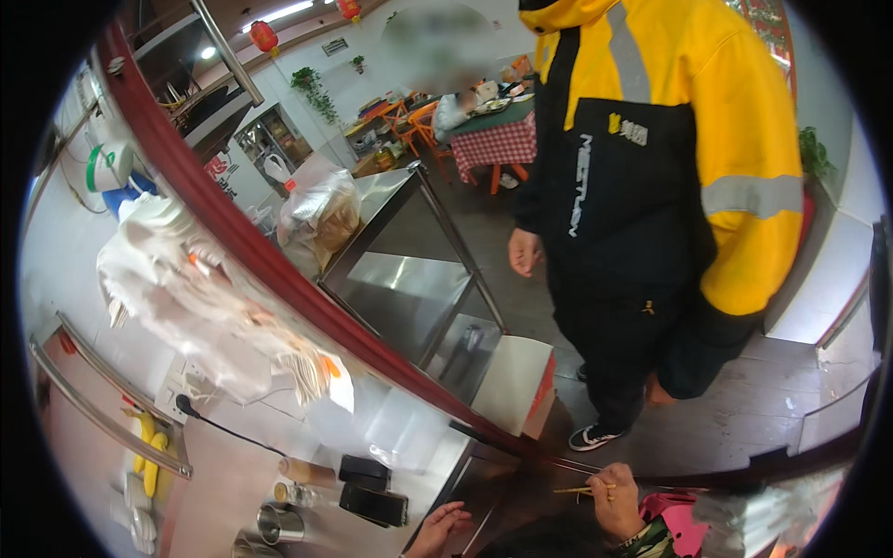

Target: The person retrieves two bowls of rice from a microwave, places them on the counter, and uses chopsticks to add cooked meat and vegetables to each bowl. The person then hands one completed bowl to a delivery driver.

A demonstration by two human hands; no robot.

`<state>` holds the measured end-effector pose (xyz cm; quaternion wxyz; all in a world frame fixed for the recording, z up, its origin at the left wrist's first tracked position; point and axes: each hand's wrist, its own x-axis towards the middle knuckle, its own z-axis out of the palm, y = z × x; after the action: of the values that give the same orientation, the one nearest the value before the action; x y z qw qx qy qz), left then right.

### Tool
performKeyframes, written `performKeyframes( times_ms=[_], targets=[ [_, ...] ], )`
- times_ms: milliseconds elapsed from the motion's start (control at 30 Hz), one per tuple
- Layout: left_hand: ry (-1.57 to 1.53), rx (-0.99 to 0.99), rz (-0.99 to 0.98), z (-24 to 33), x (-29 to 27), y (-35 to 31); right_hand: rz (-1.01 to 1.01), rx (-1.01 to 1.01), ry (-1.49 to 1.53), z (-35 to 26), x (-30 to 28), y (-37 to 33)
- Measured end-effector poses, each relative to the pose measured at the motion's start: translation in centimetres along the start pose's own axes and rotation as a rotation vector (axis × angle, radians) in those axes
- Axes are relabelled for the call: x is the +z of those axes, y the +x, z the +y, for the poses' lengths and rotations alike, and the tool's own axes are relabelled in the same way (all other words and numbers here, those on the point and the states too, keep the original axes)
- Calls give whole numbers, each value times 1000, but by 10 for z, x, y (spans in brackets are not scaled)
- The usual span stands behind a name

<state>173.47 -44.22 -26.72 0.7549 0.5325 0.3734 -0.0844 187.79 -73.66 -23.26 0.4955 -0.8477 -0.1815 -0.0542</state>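
My left hand (441, 531) is low in the view, beside the counter's edge. Its fingers are loosely stretched out and nothing shows in them. To its right, my right hand (616, 502) is closed around a pair of thin yellowish sticks (571, 490) that look like wooden chopsticks and point left. A camouflage cuff (642, 544) covers that wrist, with a pink item (679, 521) beside it. Near my left hand, two dark phones (374, 503) lie on the counter, next to small jars (296, 493) and metal cups (279, 523).
A person in a yellow and black jacket (633, 186) stands beyond a dark red frame (279, 251). White plastic bags (205, 298) hang along it at left. A steel shelf (400, 279) holds a bagged package (321, 205). Bananas (149, 451) lie at far left. Farther back is a checked-cloth table (493, 144).
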Motion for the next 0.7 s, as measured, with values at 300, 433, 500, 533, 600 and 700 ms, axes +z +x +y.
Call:
performKeyframes(
  times_ms=[300,433,500,533,600,700],
  targets=[
    [-132,32,278,66,16,23,-292,48,466,-11,74,149],
    [10,97,342,81,25,25,-364,-86,415,-39,102,217],
    [231,133,374,87,31,18,-367,-153,475,-60,121,251],
    [344,149,390,89,33,14,-374,-165,553,-73,132,270],
    [188,180,474,92,39,0,-376,-175,658,-103,155,309],
    [99,261,544,95,44,-16,-507,-67,847,-155,182,366]
  ],
)
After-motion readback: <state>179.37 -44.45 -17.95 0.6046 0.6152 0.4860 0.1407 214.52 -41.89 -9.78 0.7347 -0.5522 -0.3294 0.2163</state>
